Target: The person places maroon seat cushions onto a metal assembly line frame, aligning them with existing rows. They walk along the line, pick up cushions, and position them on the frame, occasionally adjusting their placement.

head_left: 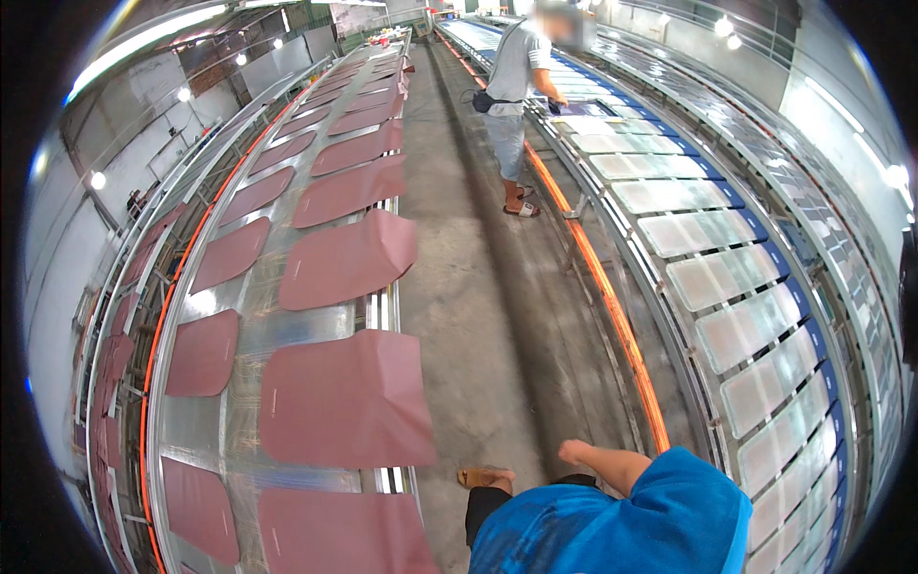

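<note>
Right hand [574,451]: low in the frame, on a bare forearm reaching out of a blue sleeve [684,507]. The grip carries nothing I can see, and it is too small here to tell whether the fingers are curled or slack. Left hand not in view. Nearest thing is the orange rail [612,316], which passes just beside the hand on its outer side without touching it. Beyond the rail, on the far side from the hand, a long worktop [669,344] carries a row of clear panels [746,325] with blue edges. On the hand's side of the rail is a sandalled foot [483,475] on the concrete floor [478,287]. Well apart from the rail, across that floor, maroon sheets [346,397] lie in rows on a second line, their corners hanging over its edge. Far up the rail another person [512,86] stands at the panels. Risks, as I judge them: the hand swings close to the rail and could knock the frame under it. Open sandals leave toes exposed. An overhanging sheet corner could catch on a passing leg and drag off.
</note>
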Demonstrator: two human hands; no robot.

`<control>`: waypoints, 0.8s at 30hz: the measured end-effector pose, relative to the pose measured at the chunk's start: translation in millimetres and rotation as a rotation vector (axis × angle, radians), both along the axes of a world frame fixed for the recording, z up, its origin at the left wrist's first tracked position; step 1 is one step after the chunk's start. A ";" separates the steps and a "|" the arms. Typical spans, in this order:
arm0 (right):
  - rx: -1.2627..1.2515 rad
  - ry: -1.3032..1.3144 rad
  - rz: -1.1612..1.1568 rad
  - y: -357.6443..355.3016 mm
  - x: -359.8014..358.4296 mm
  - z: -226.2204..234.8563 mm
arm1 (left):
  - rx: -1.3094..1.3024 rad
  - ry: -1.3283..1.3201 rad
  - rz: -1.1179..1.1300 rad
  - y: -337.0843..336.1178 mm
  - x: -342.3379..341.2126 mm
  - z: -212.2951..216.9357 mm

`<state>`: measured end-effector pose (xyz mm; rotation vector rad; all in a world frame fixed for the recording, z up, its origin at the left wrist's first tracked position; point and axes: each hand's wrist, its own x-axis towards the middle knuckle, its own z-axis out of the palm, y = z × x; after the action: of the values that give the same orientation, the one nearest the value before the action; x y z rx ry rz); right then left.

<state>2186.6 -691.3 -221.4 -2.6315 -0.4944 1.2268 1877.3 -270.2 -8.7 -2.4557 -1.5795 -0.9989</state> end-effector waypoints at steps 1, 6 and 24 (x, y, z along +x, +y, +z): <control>0.027 -0.026 0.052 21.3 35.1 6.6 | -0.010 -0.008 -0.001 0.7 7.4 0.7; 0.498 -0.150 -0.408 202.6 160.4 108.9 | 0.002 -0.019 0.038 10.9 36.1 13.0; 1.046 0.726 -1.226 334.4 254.7 176.7 | 0.035 -0.040 0.134 24.8 147.4 29.9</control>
<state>2441.3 -356.8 -44.7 -1.0445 0.4645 0.9117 2024.7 -245.4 21.2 -2.2860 -1.6975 -1.0508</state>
